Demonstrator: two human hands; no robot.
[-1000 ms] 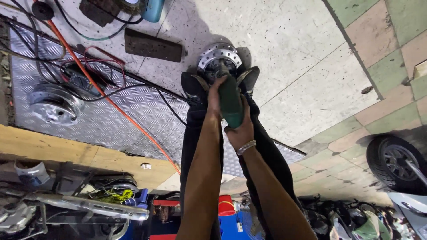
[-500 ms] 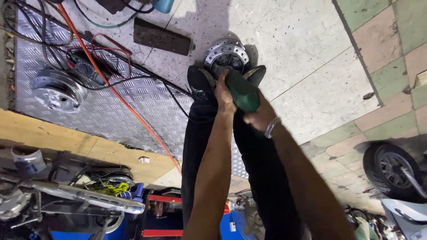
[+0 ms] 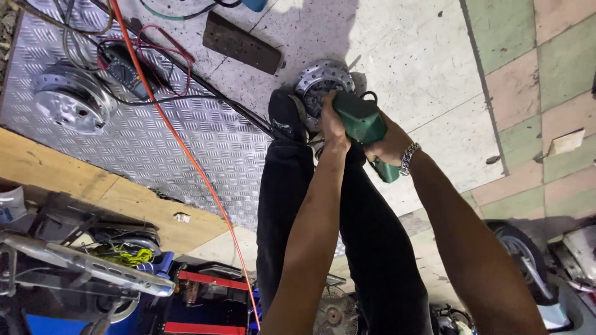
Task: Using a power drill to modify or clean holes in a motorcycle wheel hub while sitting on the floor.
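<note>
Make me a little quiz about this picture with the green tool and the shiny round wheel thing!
1. True or false: both hands grip the green power tool.
2. What holds the round metal hub in place on the floor? A) a black shoe beside it B) a vise C) a rope
3. Fill in: the right hand wears a metal ____ at the wrist.

Key: 1. True: the left hand holds the front, the right hand the rear. 2. A. 3. Bracelet.
</note>
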